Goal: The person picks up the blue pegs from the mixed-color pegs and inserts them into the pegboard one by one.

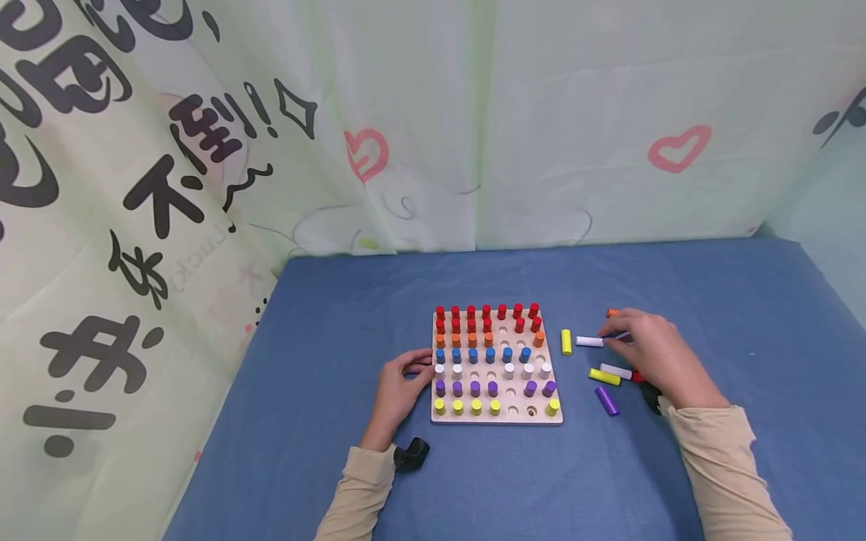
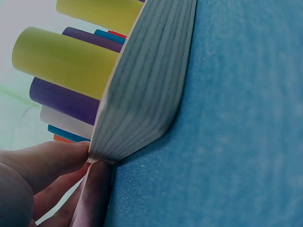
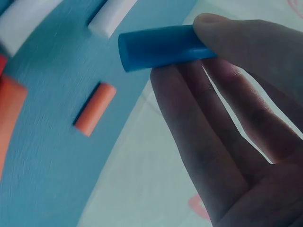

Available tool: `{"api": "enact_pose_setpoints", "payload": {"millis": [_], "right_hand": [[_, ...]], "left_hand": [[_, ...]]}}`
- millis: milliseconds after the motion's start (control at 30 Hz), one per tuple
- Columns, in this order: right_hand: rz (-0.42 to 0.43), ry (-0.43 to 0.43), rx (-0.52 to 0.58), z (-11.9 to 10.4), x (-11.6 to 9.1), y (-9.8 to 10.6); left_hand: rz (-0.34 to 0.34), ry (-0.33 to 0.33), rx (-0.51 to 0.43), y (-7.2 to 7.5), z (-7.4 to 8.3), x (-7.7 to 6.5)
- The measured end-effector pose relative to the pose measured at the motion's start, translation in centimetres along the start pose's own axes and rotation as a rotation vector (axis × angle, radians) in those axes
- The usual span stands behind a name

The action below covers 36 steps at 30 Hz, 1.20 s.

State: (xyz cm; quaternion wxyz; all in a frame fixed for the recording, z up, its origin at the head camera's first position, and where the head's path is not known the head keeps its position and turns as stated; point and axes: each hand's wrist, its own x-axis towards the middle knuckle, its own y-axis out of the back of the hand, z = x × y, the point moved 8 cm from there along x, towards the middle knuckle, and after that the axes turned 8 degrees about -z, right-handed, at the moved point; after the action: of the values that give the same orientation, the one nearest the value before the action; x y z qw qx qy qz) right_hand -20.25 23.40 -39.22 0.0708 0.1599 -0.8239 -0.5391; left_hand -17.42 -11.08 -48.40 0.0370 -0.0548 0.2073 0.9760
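Observation:
A light wooden pegboard (image 1: 473,418) stands on the blue cloth, with rows of red, orange, blue, white, purple and yellow pegs in it and several holes bare. My left hand (image 1: 399,387) grips the board's left edge, thumb and fingertips at its side; the left wrist view shows them close to a corner. To the right of the board, my right hand (image 1: 649,349) is over the loose pegs. Between its thumb and fingers it pinches a blue peg (image 3: 154,48), held sideways above the cloth.
Loose pegs lie right of the board: a yellow peg (image 1: 566,342), a white peg (image 1: 588,341), another yellow peg (image 1: 604,377), a second white peg (image 1: 616,371), a purple peg (image 1: 607,401), a red one (image 1: 637,377) and an orange one (image 3: 95,109). A printed curtain (image 1: 473,150) hangs behind.

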Motion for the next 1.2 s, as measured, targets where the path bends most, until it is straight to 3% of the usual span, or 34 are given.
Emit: {"api": "enact_pose_setpoints", "payload": {"millis": [667,1200], "right_hand": [[0.05,0.122,0.091,-2.7,0.5,0.0],[0.024,0.179,0.134,-3.8,0.8,-0.6]], "left_hand": [[0.007,0.012,0.006,-0.1,-0.3,0.1],[0.005,0.021,0.013,-0.1,-0.2,0.0]]}}
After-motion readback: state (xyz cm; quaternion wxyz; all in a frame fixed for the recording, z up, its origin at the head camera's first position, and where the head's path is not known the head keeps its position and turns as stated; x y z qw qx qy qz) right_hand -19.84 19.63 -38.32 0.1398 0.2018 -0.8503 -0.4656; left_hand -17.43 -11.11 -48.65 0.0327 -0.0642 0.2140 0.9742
